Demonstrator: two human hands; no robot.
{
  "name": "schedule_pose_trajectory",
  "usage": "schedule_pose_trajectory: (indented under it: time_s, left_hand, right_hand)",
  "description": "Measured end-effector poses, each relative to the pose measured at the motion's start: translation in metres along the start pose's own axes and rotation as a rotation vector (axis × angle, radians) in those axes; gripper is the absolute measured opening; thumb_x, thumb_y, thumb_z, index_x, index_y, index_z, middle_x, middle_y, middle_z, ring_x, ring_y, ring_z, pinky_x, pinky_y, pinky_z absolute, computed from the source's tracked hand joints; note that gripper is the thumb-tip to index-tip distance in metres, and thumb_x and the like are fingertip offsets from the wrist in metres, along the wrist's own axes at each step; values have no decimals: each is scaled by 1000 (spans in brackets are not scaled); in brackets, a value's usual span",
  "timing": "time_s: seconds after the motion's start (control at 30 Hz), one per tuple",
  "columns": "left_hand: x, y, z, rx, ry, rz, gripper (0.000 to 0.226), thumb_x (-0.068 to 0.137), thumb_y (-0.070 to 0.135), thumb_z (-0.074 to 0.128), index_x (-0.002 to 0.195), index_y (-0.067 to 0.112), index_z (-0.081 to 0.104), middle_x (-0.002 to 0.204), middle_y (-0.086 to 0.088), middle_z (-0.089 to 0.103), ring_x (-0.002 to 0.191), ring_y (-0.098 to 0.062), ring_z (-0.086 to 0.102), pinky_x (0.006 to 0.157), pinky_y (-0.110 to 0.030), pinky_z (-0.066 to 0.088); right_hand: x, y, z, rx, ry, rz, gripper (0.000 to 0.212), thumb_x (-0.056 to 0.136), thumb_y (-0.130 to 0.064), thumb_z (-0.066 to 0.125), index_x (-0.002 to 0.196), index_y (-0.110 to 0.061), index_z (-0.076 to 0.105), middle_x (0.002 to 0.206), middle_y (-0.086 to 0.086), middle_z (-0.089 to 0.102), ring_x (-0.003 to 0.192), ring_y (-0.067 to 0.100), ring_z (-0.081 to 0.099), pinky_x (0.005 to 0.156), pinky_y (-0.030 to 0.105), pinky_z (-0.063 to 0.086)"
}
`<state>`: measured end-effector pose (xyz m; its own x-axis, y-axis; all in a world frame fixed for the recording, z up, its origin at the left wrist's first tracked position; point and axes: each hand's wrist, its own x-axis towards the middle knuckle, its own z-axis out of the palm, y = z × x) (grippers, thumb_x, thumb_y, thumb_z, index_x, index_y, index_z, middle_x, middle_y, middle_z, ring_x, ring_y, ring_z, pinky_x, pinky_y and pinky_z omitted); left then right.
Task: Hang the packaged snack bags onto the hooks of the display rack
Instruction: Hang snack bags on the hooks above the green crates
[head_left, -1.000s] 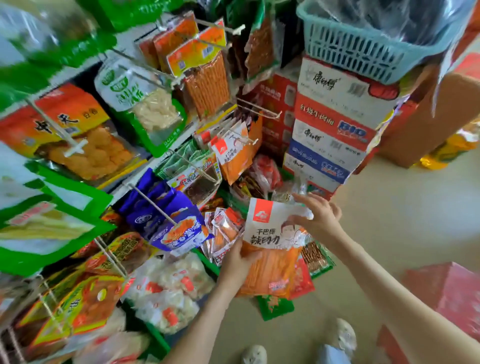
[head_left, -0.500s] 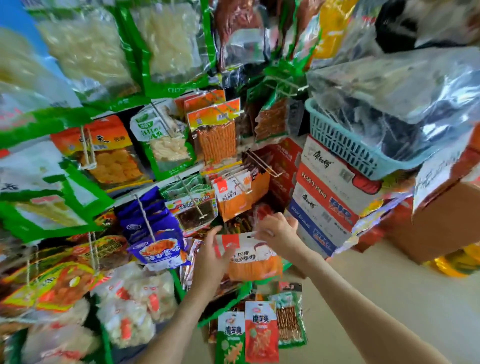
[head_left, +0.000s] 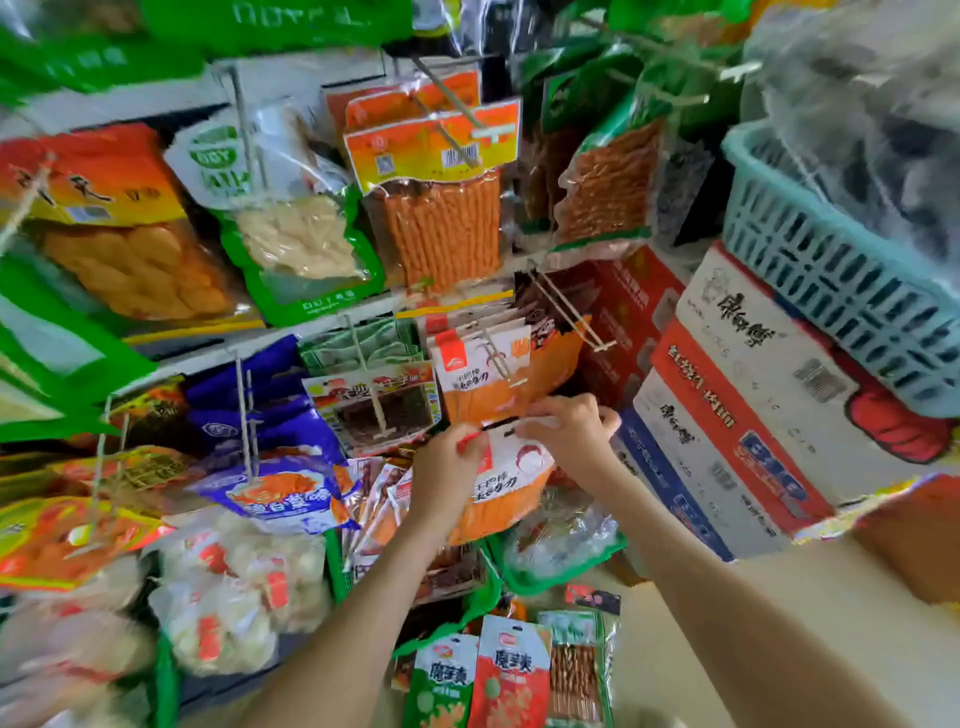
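Flat white-and-orange plastic snack bag with a red corner (head_left: 511, 488) is held up in front of the rack, low centre, by its top edge. The left hand (head_left: 448, 470) is pinched on the upper left corner and the right hand (head_left: 569, 431) on the upper right edge, fingers curled on both. Bag long axis is run roughly top-to-bottom, top end turned up toward the rack, printed face toward the camera. The thin pale wire hook (head_left: 500, 358), already loaded with matching white-and-orange bags (head_left: 467, 374), is found just above the held bag's top edge, its tip pointed out and down toward the hands. Tip and bag edge are near; contact cannot be told. A dark slot is seen on the top edge between the hands and is judged to be the hang hole, though blurred. The right hand is judged nearer the hook tip, the left a bit lower and further left. An empty double wire hook (head_left: 571, 319) is seen up and right of the right hand. The coming move is judged to be a short lift up and away, with the hole lined up on the hook tip. Containers: a light blue slatted plastic basket (head_left: 810, 270) is set on stacked white, red and blue printed cartons (head_left: 753, 395) at right and is filled with dark items under clear plastic wrap (head_left: 857, 130). A green-rimmed tray (head_left: 571, 569), kind not sure, is seen below the hands holding clear crinkled bags (head_left: 561, 525).
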<state>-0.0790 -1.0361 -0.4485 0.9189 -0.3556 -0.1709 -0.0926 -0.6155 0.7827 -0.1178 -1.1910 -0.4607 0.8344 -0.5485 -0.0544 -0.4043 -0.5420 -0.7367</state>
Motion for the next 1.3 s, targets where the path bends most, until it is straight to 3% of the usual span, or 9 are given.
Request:
schedule_pose_trajectory:
  time_s: [0.03,0.1,0.43,0.63,0.77,0.87,1.03,1.17,1.3]
  left_hand:
    - [9,-6,10,-40,15,-37,14,93,25,55,92,16,66,83,5,62,81,-17,58,61,-22,29]
    - [22,-16,28,-108,64,-108,13,92,24,57,80,21,62,79,3,64,80,-22,60,63,-28,36]
    - [87,-13,64,-179,218,-175,12,92,25,57,91,17,66,87,3,64,86,-21,60,76,-36,43]
    - [95,-23,62,-186,266,-167,16,93,28,56,96,16,67,84,5,61,87,-20,59,79,-36,44]
    - [98,-23,57,-90,253,-114,21,93,32,54,98,16,67,80,10,58,76,-12,54,68,-28,40]
    - [104,-25,56,-49,259,-64,17,93,31,55,91,17,67,70,13,57,63,-4,50,54,-11,33]
    - [112,-29,64,6,306,33,14,93,25,57,90,15,67,67,11,55,59,-1,47,54,-3,33]
    - [114,-38,66,42,336,70,22,93,29,56,96,12,68,75,7,58,67,-8,49,53,-15,32]
    - [129,-45,60,175,409,118,20,94,24,54,104,13,68,90,-4,68,81,-20,61,61,-26,39]
  right_hand:
    - [12,9,7,7,-29,-29,15,65,-33,78,80,-32,73,89,-8,67,101,21,57,96,41,32]
    - [27,23,18,-70,-59,-83,14,72,-31,75,85,-28,75,87,-10,66,101,21,55,89,24,22]
    - [94,40,35,-84,-67,-82,21,90,-19,54,100,-24,71,114,-1,57,120,24,32,91,36,12]
    - [107,41,49,29,-46,-139,26,86,-2,55,95,-20,72,78,-20,38,114,23,35,93,38,21]
    - [112,46,52,43,-64,-174,26,87,-3,54,90,-23,71,82,-21,47,111,21,37,70,27,10]
    - [116,48,49,140,-80,-182,19,85,-12,61,80,-28,67,81,-20,51,110,20,39,69,27,10]
    - [121,51,52,183,-76,-168,17,83,-17,65,82,-33,65,94,-11,56,117,21,37,78,27,13]
    - [124,57,57,155,-82,-164,17,83,-17,64,79,-34,64,95,-12,57,114,17,36,82,32,14]
    - [139,51,74,121,-17,-205,13,78,-25,56,73,-30,66,75,-14,55,102,26,50,64,32,9]
